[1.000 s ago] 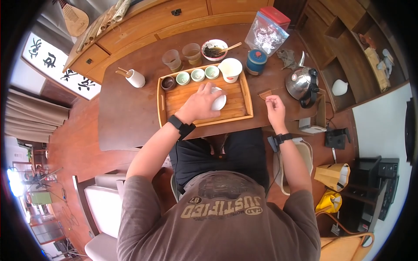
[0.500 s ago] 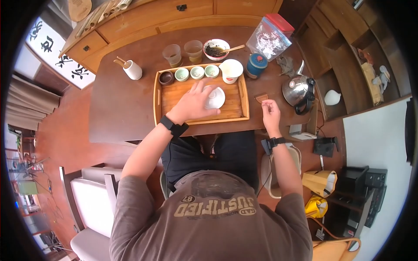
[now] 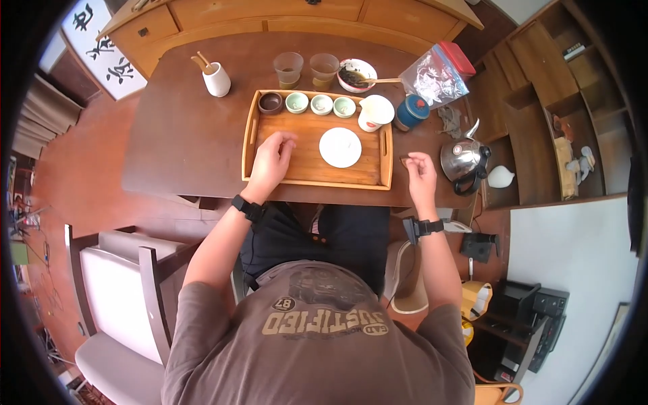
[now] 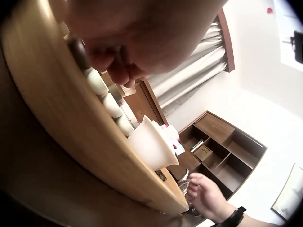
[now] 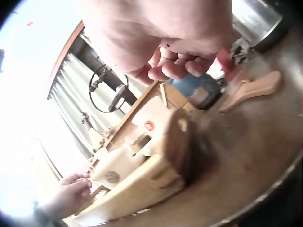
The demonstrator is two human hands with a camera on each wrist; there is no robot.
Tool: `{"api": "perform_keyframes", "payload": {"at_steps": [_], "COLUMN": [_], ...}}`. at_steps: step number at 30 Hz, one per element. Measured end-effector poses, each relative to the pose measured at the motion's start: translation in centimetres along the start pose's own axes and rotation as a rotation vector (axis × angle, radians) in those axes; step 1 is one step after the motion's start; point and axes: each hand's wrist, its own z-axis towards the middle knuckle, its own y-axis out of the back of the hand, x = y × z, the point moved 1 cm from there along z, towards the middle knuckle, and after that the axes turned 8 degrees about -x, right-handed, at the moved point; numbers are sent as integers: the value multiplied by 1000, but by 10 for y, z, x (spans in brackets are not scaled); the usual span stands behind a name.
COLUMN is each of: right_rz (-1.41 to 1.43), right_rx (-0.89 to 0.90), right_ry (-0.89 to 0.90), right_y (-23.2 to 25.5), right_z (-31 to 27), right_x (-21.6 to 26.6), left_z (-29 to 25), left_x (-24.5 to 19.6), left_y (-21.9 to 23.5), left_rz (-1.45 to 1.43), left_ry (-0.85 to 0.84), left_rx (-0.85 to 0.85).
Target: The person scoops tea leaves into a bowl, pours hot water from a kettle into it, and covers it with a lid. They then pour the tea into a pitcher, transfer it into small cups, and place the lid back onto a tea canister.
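On the wooden tray point(image 3: 307, 177) sits a white lidded bowl point(image 3: 340, 147), uncovered by either hand. My left hand point(image 3: 270, 162) hovers over the tray's left side, fingers loosely curled around nothing. To the right of the tray my right hand point(image 3: 422, 177) hangs over the table, its fingers point(image 5: 173, 68) relaxed and bent. Below it, in the right wrist view, lies a flat wooden piece with a handle point(image 5: 258, 90). Along the tray's back stand a dark cup point(image 3: 271, 102), several pale green cups point(image 3: 321, 104) and a white pitcher point(image 3: 376, 113).
Behind the tray are two clear plastic cups point(image 3: 288, 66) and a bowl of dark leaves point(image 3: 358, 74) with a wooden spoon. A blue tin point(image 3: 412, 111), a plastic bag point(image 3: 435, 79) and a steel kettle point(image 3: 462, 162) stand right. A white tool holder point(image 3: 217, 81) is back left.
My left hand has come off the white lidded bowl and moved left across the tray. The right hand stays beside the tray. The head view has shifted a little.
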Motion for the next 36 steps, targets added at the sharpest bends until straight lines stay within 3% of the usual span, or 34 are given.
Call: {"api": "perform_keyframes", "payload": {"at_steps": [1,2,4,5,7,10,13,24,26,36], "right_rz": [-5,-36,-51,-58,-205,-314,-379,-429,-439,-508], "right_rx": [28,124,296,299,510,509,486,408,417,557], "right_ry": [10,1,19,17,190,303,326,354,459,476], "right_y": [-8,-15,-37,-47,-67,-91,-109,-115,-113,-121], "right_z": [0,1,0,1,1,2,7,14,18,26], "right_x": [20,35,66,77,95,117,105,116,117,123], "left_z": [-2,-5,-6,-6,-7,-6,-7,-8,-8,-8], "left_x": [5,2,-8,-9,-10,-10,-6,-11,-9,-11], "left_y": [-3,-4,-5,-6,-7,-2,0,0,0,2], "left_rz": [-1,-8,26,20,43,73,26,58,61,39], "left_ry": [-95,-85,60,65,81,195,210,160,140,143], "left_rx": [-34,-39,-35,-36,-42,21,33,75,81,75]}}
